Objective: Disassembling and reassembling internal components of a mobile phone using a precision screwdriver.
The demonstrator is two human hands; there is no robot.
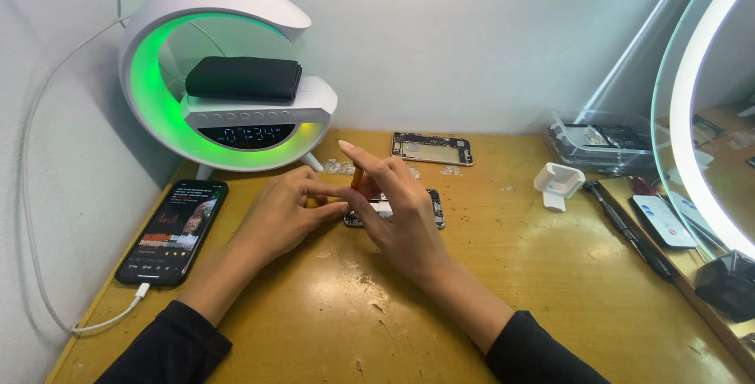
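Yellow-brown wooden worktop (487, 290), scratched and glossy, carried all items; view from head cam. Centre: opened phone body (393, 209), innards exposed, lay flat w/ both hands over it. Left hand (279, 215) rested on worktop at phone's left end, fingers (326, 209) curled, thumb and forefinger tips closed toward the tool tip; whether they pinched anything could not be told. Right hand (393, 207) arched over phone, thumb and forefinger pinched shut on small orange-handled tool (357, 177), held near upright, other fingers spread up.

Edges and room:
- Near edge: broad bare stretch of worktop between forearms and front, open on both sides of wrists.
- Left edge: black smartphone (173, 231), screen lit, lay along it, white cable (102, 323) plugged at its near end; close to left forearm.
- Back wall: white crescent lamp-clock (228, 77) w/ green glow, black pouch (244, 77) on its shelf; second phone frame (432, 149) flat just before wall, well apart from hands.
- Right: small white case (560, 181), black screwdriver (629, 231), clear plastic tray (602, 144), round lit mirror (700, 117) at right edge. Open gap between right hand and white case.
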